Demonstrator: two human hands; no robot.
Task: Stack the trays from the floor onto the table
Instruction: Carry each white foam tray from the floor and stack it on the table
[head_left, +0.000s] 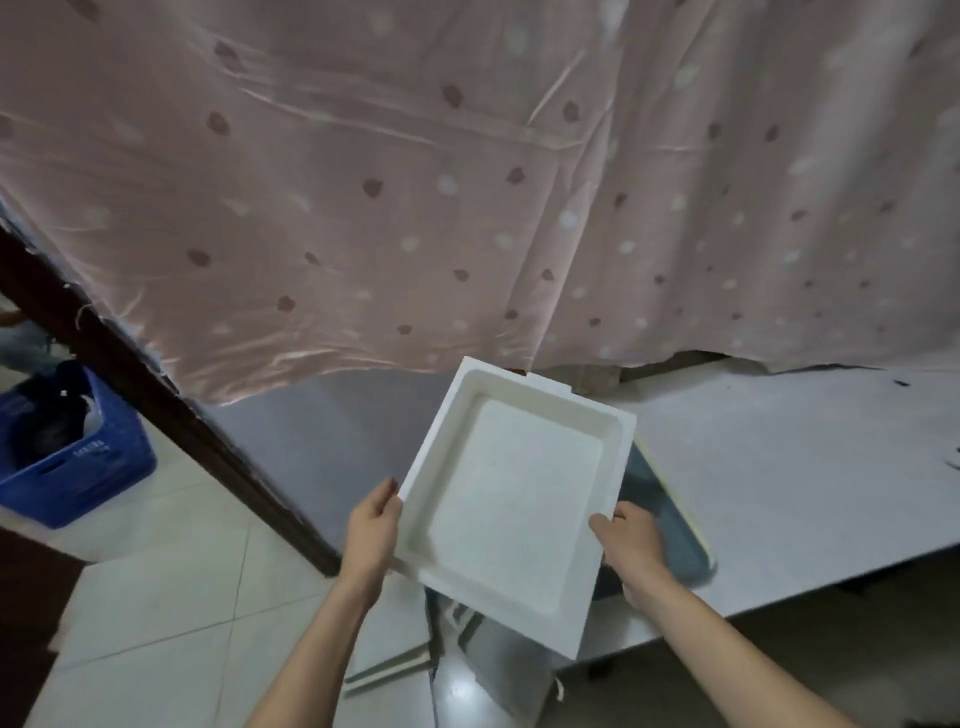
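Pink curtain (415, 171) with darker and lighter spots filling the whole top half, hanging down to a pale grey table (779, 467) that runs off to the right. Tiled floor (171, 597) lower left, dark wooden post (156, 395) slanting across it, blue plastic crate (72, 457) with dark stuff inside sitting at the far left.

Front and centre: white tray (511, 499), square-ish with a raised rim and a shallow flat well, open side up, tilted a bit and turned diagonally to the table edge. Held between both hands, over the near left corner of the table, partly past the edge so the near corner hangs above the floor.

Left hand (371, 530) clamped on the tray's left edge, down near its closest-left corner, thumb up along the rim, fingers tucked under and out of sight. Right hand (631, 540) gripping the right edge at about the same level, thumb on top of the rim, rest of the fingers curled underneath. So the tray sits squarely between the two hands and mostly beyond them, stretching away toward the curtain.

Right under it on the table: blue-grey tray (670, 525) with a pale rim, peeking out past the right hand. Can't tell whether the white one touches it or hovers just above. Down on the floor below, edge of another flat pale tray (389, 670) poking out from behind the white one.
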